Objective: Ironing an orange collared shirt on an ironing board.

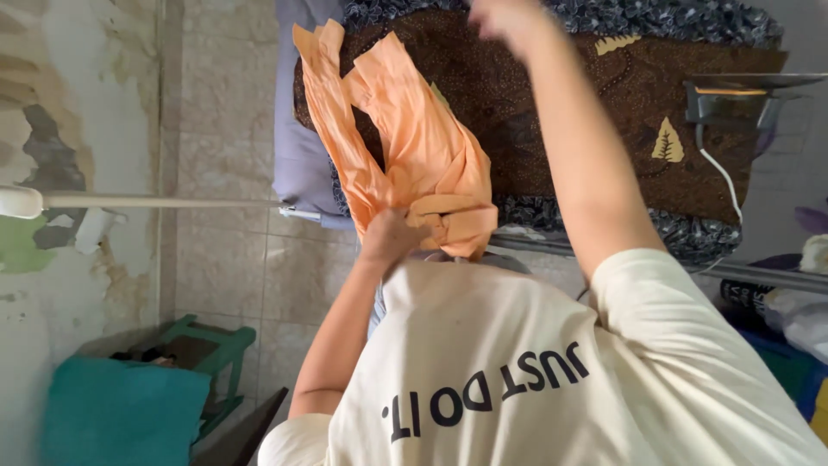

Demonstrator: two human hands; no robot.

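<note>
Left hand grips orange garment at the surface's near edge.

Fingers are closed around the bunched lower end of the garment, and the rest of it lies spread up and left across the brown patterned cloth covering the surface. Right hand is up at the far edge, blurred and partly cut off by the frame, so whether it is open or closed cannot be told. An iron sits at the right end, with its white cord trailing down.
</note>
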